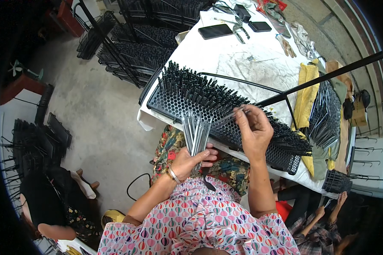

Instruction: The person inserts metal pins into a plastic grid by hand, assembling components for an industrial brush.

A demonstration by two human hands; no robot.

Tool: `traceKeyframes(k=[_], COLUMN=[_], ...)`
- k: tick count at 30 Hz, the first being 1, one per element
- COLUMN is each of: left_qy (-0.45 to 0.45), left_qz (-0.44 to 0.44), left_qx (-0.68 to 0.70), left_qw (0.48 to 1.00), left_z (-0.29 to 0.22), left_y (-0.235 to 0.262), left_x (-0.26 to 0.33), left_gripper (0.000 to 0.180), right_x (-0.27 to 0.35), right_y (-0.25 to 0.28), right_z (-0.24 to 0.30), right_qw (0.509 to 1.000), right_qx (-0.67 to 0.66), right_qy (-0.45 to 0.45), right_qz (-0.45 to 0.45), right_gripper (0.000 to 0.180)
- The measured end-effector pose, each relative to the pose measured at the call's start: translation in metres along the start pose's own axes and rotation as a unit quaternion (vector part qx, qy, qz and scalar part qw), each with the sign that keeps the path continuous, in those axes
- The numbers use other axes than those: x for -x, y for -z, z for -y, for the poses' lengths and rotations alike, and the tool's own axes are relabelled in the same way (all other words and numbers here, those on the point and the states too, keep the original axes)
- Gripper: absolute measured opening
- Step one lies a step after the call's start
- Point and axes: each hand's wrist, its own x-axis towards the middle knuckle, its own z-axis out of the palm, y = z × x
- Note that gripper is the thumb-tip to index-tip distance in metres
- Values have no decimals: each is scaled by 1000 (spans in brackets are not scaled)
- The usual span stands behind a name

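Note:
My left hand [186,163] is closed round a bundle of slim silvery rods [195,138], which points up and away from me. To its right, my right hand [256,131] pinches one thin silvery rod [226,118] between thumb and fingertips, slanting down to the left. Both hands are at the near edge of a long black perforated rack [168,104]. Rows of thin black sticks [195,87] stand upright in the far part of its holes, while the near rows of holes show bare. The pinched rod overlaps the rack; whether it touches a hole I cannot tell.
On the white-covered table [238,59] lie a dark phone [215,31], a black case [259,26] and a glove [286,46]. A black bar [323,78] crosses above the rack. More rods [325,114] lie by yellow sacking [306,91]. Co-workers sit lower left and lower right.

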Motion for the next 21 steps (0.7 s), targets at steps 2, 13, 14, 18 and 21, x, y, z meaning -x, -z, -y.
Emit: traceKeyframes(k=[2,13,14,18,21], left_qy=[4,23,23,22,16], left_qz=[8,-25,-25,-16,-17], left_qx=[1,13,13,15,8], left_qw=[1000,999,999,1000,1000], left_z=[0,10,9,7,4], left_y=[-5,5,5,3,2], left_x=[-3,-5,-4,-3,-2], left_gripper=[29,30,30,29,28], right_x=[-8,-13,-14,-14,-14], right_y=[-3,-6,-6,-3,-3], right_z=[-12,-20,-21,-24,-23], right_qw=[997,977,977,966,958], right_qx=[35,123,123,169,194], right_qy=[63,173,173,196,212], right_qz=[-21,-24,-24,-5,15], right_gripper=[15,16,16,17,19])
